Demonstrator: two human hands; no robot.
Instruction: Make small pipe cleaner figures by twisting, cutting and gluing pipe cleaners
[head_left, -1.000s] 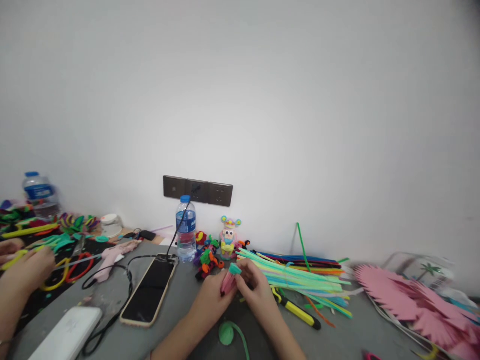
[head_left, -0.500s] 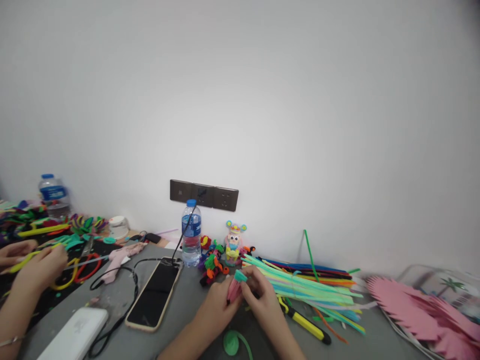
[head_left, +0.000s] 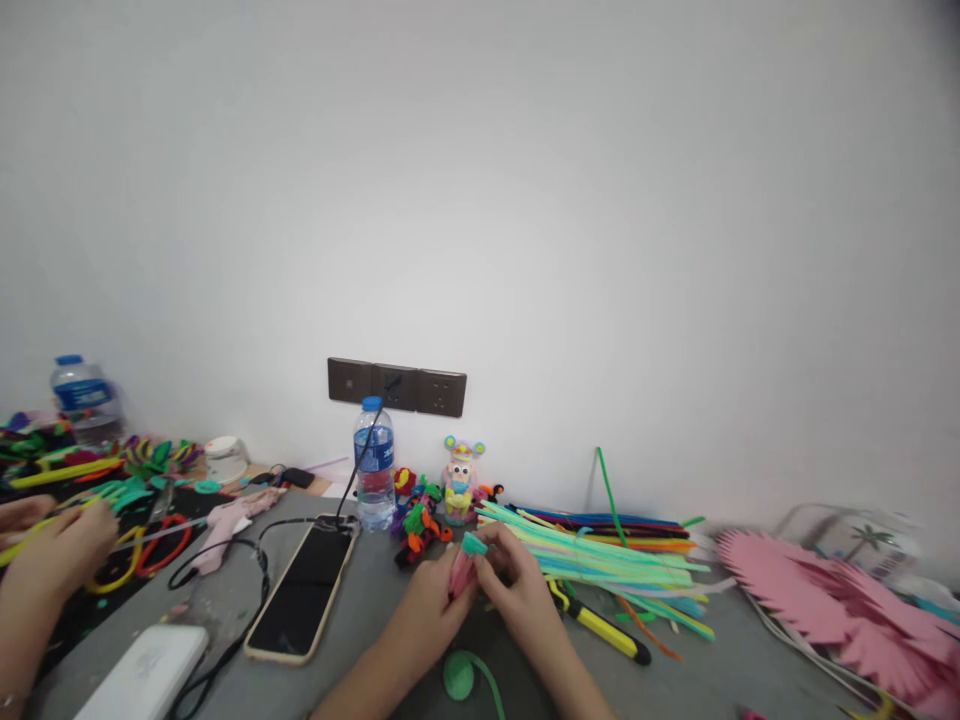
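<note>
My left hand [head_left: 429, 608] is closed around a small pink piece [head_left: 460, 574] with a teal tip [head_left: 474, 544]; its exact kind is unclear. From the other side my right hand [head_left: 519, 585] pinches at the same piece, fingers bent and thumb against it. Below both hands a coiled green pipe cleaner [head_left: 459, 676] lies on the grey table [head_left: 397, 570], its tail curving right. Just right of my right hand is a yellow-and-black tool [head_left: 604, 628], beside a bundle of pale green pipe cleaners [head_left: 600, 550].
A phone [head_left: 302, 590], a white power bank [head_left: 146, 672] and a water bottle [head_left: 374, 470] stand left. A small figurine [head_left: 459, 485] is behind my hands. Pink scalloped sheets [head_left: 795, 590] lie right. Another person's hands [head_left: 64, 545] work at far left, near scissors [head_left: 161, 545].
The view has turned slightly right, so things sit a little further left. Both my hands keep nearly the same hold on the pink piece.
</note>
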